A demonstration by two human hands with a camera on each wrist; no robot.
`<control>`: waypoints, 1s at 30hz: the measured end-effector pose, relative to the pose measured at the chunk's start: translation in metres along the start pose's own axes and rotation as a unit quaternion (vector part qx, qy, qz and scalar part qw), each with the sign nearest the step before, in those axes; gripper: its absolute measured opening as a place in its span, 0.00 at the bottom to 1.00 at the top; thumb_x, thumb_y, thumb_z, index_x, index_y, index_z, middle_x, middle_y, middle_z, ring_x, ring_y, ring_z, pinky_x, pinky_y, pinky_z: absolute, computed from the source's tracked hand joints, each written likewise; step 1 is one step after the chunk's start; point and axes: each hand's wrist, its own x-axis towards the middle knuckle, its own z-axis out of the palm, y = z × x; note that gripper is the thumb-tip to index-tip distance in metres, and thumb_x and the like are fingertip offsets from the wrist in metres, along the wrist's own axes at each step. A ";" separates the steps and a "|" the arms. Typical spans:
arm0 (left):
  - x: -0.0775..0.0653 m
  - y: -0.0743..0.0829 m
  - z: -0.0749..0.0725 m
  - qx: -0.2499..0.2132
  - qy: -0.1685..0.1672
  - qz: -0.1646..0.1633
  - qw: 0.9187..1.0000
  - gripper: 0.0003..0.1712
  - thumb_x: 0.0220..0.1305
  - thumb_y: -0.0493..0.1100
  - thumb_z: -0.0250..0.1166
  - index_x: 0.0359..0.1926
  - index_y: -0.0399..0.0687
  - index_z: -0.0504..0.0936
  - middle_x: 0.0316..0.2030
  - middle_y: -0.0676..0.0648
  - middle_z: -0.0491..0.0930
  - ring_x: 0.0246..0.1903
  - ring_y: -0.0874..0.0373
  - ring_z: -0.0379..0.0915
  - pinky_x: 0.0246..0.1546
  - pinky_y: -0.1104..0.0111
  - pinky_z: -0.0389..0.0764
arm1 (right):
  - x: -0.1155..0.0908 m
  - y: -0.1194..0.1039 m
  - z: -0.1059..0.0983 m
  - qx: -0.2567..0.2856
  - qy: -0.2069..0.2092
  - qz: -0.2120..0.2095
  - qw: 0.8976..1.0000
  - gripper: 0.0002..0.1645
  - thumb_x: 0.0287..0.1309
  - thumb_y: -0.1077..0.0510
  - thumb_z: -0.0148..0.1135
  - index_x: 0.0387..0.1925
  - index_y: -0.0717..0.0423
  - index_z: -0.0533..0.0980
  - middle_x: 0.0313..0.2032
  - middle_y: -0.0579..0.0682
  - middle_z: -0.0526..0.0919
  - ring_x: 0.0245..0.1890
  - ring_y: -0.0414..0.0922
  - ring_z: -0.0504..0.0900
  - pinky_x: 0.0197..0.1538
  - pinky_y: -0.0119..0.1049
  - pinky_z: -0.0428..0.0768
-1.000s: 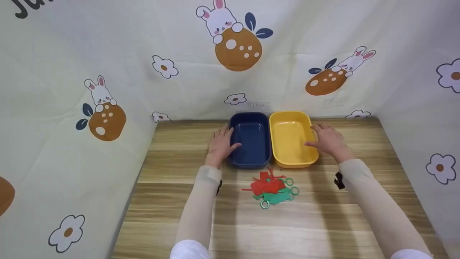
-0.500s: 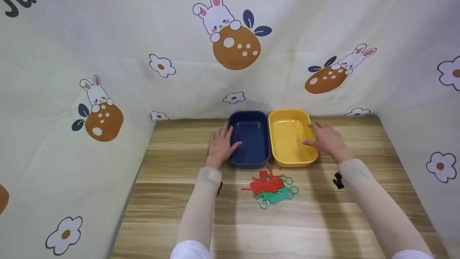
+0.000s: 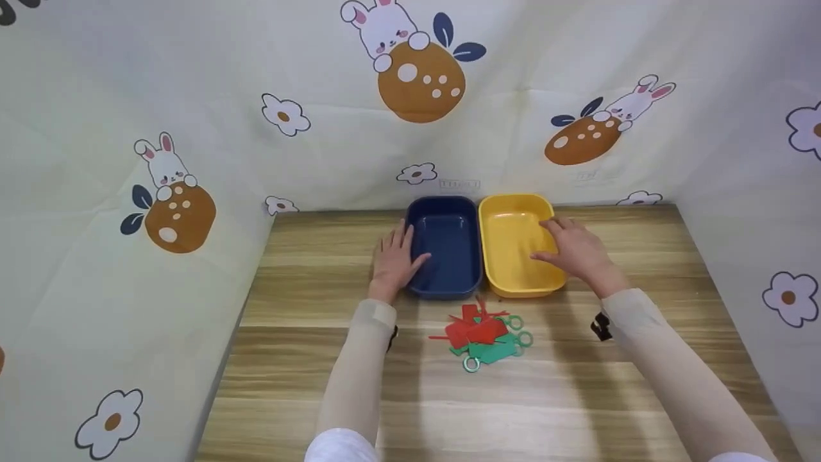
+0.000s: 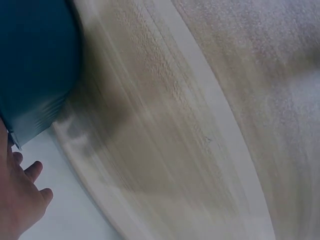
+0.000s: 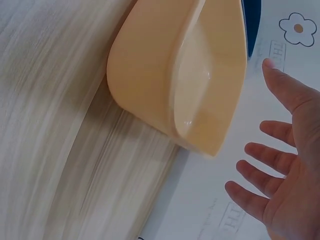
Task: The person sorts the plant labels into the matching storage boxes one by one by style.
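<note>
Since half a second ago, the right grip (image 3: 577, 250) has shifted a little toward 9 o'clock, over the near rim of the yellow bin (image 3: 513, 256), while the left grip (image 3: 392, 263) lies much as it did. On the right, fingers and thumb are spread well apart; whether they touch that rim cannot be told. On the left, the fingers are also spread, along the outer wall of the blue bin (image 3: 447, 256), thumb over its rim. The blue bin sits at 3 o'clock from the left grip, the yellow bin at 9 o'clock from the right. A pile of red and green pieces (image 3: 476, 332) lies on the worktop (image 3: 308, 333), at 4 o'clock from the left grip. Beyond, faint boxed print (image 5: 277, 54) on the backdrop (image 3: 346, 160) seems to include "TH"; dark lettering (image 3: 7, 13) at 10 o'clock is cut off.
</note>
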 end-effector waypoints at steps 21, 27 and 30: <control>0.002 0.001 0.003 -0.010 -0.003 0.009 1.000 0.49 0.70 0.71 0.46 0.79 0.47 0.49 0.80 0.47 0.43 0.77 0.43 0.50 0.76 0.48 0.52 | -0.017 -0.035 0.007 -0.002 0.021 -0.055 0.998 0.49 0.56 0.32 0.66 0.69 0.58 0.67 0.65 0.63 0.71 0.63 0.64 0.71 0.63 0.60 0.74; 0.001 0.001 0.003 -0.013 -0.002 0.003 1.000 0.48 0.71 0.70 0.47 0.79 0.48 0.49 0.80 0.48 0.43 0.76 0.43 0.50 0.76 0.48 0.52 | -0.024 -0.046 0.011 -0.003 0.045 -0.090 0.995 0.44 0.55 0.39 0.70 0.66 0.59 0.70 0.63 0.62 0.73 0.62 0.63 0.73 0.61 0.59 0.76; 0.001 0.002 0.003 -0.014 0.000 0.003 1.000 0.48 0.71 0.70 0.47 0.79 0.47 0.49 0.80 0.47 0.43 0.76 0.42 0.51 0.76 0.47 0.53 | -0.027 -0.051 0.012 0.000 0.042 -0.097 0.994 0.44 0.55 0.39 0.71 0.66 0.58 0.71 0.63 0.62 0.74 0.62 0.62 0.74 0.61 0.59 0.76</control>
